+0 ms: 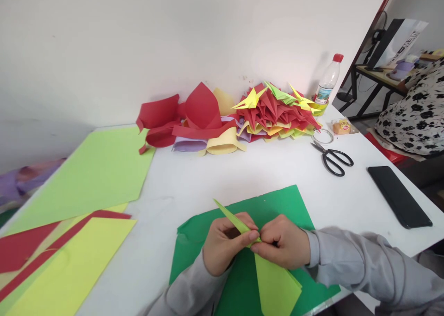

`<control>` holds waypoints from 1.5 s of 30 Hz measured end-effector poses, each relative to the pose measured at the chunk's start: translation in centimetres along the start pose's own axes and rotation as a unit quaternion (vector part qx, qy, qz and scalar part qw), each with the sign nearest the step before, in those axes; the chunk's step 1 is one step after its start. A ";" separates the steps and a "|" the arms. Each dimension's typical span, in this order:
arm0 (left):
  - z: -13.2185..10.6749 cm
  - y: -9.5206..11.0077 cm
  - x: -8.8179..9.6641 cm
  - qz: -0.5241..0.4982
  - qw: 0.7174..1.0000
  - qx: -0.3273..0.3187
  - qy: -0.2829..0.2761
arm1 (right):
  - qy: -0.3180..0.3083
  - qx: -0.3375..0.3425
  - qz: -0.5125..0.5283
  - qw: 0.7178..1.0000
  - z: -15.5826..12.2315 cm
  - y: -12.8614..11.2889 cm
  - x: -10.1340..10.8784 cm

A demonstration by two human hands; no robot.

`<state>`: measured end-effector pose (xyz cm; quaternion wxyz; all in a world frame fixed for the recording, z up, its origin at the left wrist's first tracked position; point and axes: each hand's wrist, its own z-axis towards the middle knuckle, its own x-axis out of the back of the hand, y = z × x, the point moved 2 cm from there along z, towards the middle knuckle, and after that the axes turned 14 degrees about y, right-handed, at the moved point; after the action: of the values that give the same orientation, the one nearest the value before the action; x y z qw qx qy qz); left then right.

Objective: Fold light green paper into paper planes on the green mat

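Both my hands pinch a folded light-green paper piece [274,283] above a dark green sheet [277,205] near the table's front edge. My left hand [225,244] grips its narrow pointed flap, which sticks up and to the left. My right hand [282,242] is closed on the fold in the middle, fingertips meeting those of the left. The wider lower part of the paper hangs toward me.
Large light-green, yellow and red sheets [86,177] lie at the left. A heap of folded paper shapes [277,110] and curled scraps [194,121] sits at the wall. Scissors [333,158], tape roll [322,135], bottle [328,80], black phone [398,195] at right. Another person's patterned clothing [416,112] far right.
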<state>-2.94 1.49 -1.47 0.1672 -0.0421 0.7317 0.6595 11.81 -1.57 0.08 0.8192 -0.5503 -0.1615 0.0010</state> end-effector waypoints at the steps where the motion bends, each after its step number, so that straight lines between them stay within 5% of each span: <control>1: 0.0 0.0 -0.1 0.000 1.000 0.000 -0.001 | -0.001 0.002 0.003 1.000 0.0 0.0 0.0; 13: 0.1 0.1 0.6 -0.005 1.000 -0.003 0.020 | -0.024 0.003 -0.004 1.000 0.2 0.0 0.4; 19: -0.2 0.3 -0.1 0.023 0.999 0.023 -0.040 | -0.013 0.006 -0.007 1.000 0.0 0.1 0.3; 25: -0.1 0.5 -0.1 0.003 1.000 0.022 -0.022 | -0.020 0.001 -0.015 1.000 0.1 0.2 0.6; 35: -0.2 0.0 -0.5 0.008 0.995 0.020 -0.093 | -0.039 0.007 -0.025 0.999 -0.1 0.5 0.4; 45: -0.2 0.3 -1.0 0.009 0.995 0.037 -0.096 | -0.021 -0.006 0.024 0.999 -0.3 -0.1 0.3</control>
<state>-2.14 1.13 -0.83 0.2328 0.0342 0.7365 0.6342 12.17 -1.78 0.15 0.8119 -0.5588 -0.1660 0.0310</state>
